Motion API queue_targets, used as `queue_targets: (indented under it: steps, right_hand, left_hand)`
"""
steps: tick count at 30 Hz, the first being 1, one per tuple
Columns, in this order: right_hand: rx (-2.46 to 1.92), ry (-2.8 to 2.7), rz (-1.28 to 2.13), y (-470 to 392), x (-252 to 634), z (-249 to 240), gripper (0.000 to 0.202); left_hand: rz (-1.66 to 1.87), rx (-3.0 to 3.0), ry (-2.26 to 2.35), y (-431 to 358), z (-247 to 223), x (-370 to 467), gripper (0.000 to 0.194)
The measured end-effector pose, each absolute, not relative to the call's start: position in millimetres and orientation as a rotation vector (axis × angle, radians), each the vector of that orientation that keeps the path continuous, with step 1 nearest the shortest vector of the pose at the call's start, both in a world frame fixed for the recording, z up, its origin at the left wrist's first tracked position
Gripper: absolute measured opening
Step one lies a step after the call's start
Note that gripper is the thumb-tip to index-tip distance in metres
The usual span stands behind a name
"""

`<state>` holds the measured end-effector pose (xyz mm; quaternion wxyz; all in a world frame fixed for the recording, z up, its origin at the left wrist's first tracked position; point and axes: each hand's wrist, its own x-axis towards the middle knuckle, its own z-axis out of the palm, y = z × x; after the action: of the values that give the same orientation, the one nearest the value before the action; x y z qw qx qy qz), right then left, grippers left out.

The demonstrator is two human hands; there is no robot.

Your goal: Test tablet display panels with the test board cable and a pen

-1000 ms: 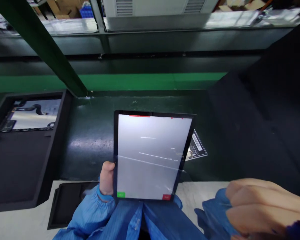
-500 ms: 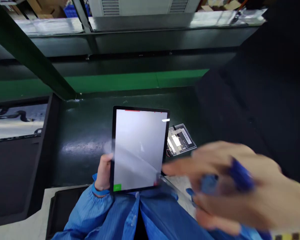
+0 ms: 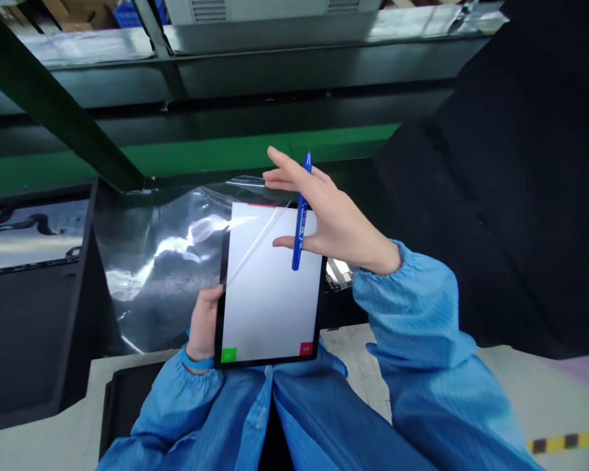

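My left hand (image 3: 205, 324) grips the left edge of a tablet (image 3: 222, 340), thumb on the front. Its lit screen is plain white, with a green square at bottom left and a red one at bottom right. A clear plastic film (image 3: 177, 255) spreads over the bench left of the tablet and crosses the screen's upper left corner. Over the upper right of the screen is my right hand (image 3: 334, 216), its thumb and fingers stretched apart. A blue marker pen (image 3: 300, 229) stays tucked in that hand; whether the fingertips touch the film I cannot tell.
A black tray (image 3: 34, 314) holding a panel with a dark ribbon cable stands at the left. Partly hidden right of the tablet lies a small circuit part (image 3: 339, 273). Black cloth (image 3: 471, 183) hangs at right, and a green post (image 3: 63, 104) rises at upper left.
My right hand has moved from the lower right to above the tablet's upper part. The film has swung from across the lower screen to the upper left. My left hand still grips the tablet.
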<state>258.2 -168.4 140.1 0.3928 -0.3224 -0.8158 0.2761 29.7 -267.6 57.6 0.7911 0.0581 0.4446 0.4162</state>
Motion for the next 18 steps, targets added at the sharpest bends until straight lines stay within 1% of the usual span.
queue_targets:
  steps: [2, 5, 7, 8, 11, 13, 15, 16, 18]
  right_hand:
    - [-0.817, -2.025, 0.774, -167.1, 264.0, 139.9, 0.093]
    - [-0.79, -1.879, 0.949, -164.3, 273.2, 139.7, 0.074]
    - [-0.787, -1.789, 1.044, -161.8, 278.0, 133.5, 0.064]
    - [-0.785, -1.745, 1.075, -159.9, 279.5, 128.0, 0.064]
    - [-0.762, -1.599, 1.126, -150.9, 280.3, 104.8, 0.071]
    - [-0.732, -1.491, 1.168, -143.6, 278.4, 89.6, 0.074]
    - [-0.706, -1.369, 1.22, -139.8, 276.0, 80.7, 0.075]
    - [-0.693, -1.306, 1.246, -140.5, 274.9, 79.2, 0.075]
    - [-0.721, -1.224, 1.303, -145.8, 272.4, 79.7, 0.073]
  left_hand:
    - [0.91, 0.102, 0.924, -268.2, 58.0, 29.5, 0.037]
    - [0.925, 0.1, 0.873, -268.0, 55.7, 27.5, 0.032]
    - [0.919, 0.094, 0.825, -266.7, 52.4, 26.5, 0.034]
    - [0.909, 0.087, 0.804, -265.8, 50.6, 26.5, 0.037]
    - [0.885, 0.07, 0.779, -263.1, 47.8, 28.3, 0.041]
    - [0.894, 0.076, 0.782, -262.1, 51.5, 30.5, 0.035]
    - [0.894, 0.111, 0.771, -262.3, 61.2, 32.5, 0.024]
    - [0.887, 0.145, 0.756, -262.5, 67.4, 33.1, 0.021]
    - [0.827, 0.245, 0.701, -259.2, 79.5, 33.6, 0.023]
